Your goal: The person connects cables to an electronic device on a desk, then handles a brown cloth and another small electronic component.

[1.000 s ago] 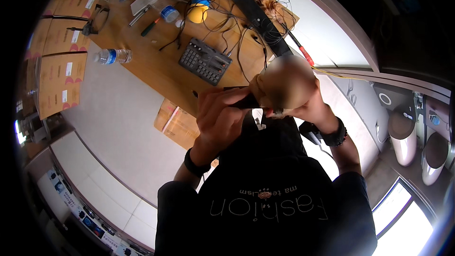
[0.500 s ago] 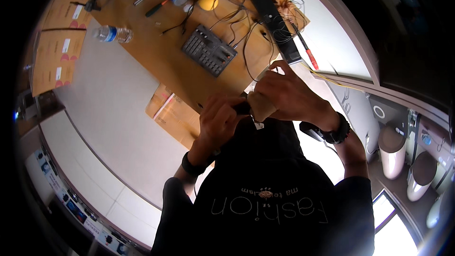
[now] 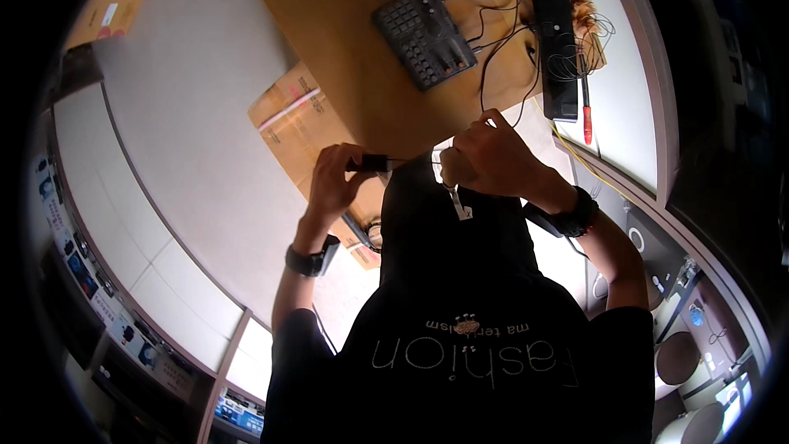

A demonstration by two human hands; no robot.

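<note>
My left hand [image 3: 333, 181] pinches a small black block [image 3: 371, 164] between thumb and fingers, in front of the table's near edge. A thin dark cord [image 3: 415, 160] stretches from that block toward my right hand [image 3: 501, 158]. My right hand is closed around a tan, soft-looking piece [image 3: 457, 169], partly covered by the fingers, so its kind is unclear. A white tag [image 3: 463, 207] dangles below it over my dark clothing. Both hands are held above my lap, apart from each other.
On the wooden table [image 3: 329, 41] lies a black audio mixer [image 3: 423, 37] with tangled cables [image 3: 501, 16]. A long black bar [image 3: 552, 41] and a red-handled tool [image 3: 587, 119] sit at the right. A cardboard box [image 3: 304, 127] stands on the floor, left of the table.
My hands, close together before, are now apart; the left one has moved left with the black block, showing the cord between them. The view has shifted, so the table sits higher and farther right.
</note>
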